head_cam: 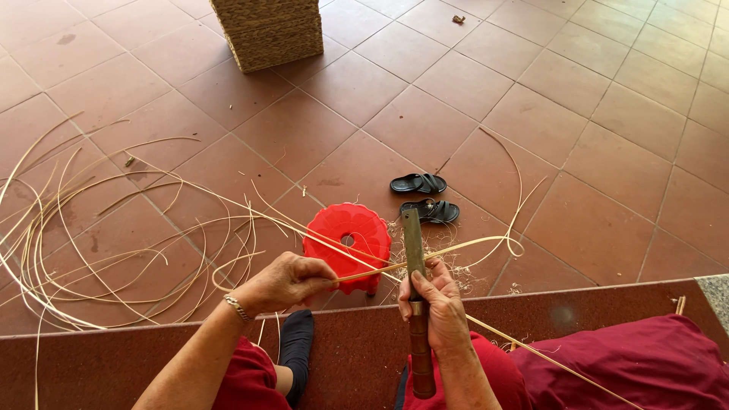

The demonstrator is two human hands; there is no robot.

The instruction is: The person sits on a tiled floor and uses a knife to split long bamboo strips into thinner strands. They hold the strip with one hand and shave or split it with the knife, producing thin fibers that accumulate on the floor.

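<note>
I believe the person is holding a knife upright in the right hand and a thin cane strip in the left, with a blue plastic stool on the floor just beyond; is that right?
Not quite: the stool is red, not blue, as the head view shows. The rest holds: the right hand holds the knife upright, and the left hand pinches the thin cane strip.

A round red plastic stool (348,241) on terracotta floor tiles (531,99), a pair of black sandals (424,196) beside it, a woven straw basket (267,32) farther off.
</note>
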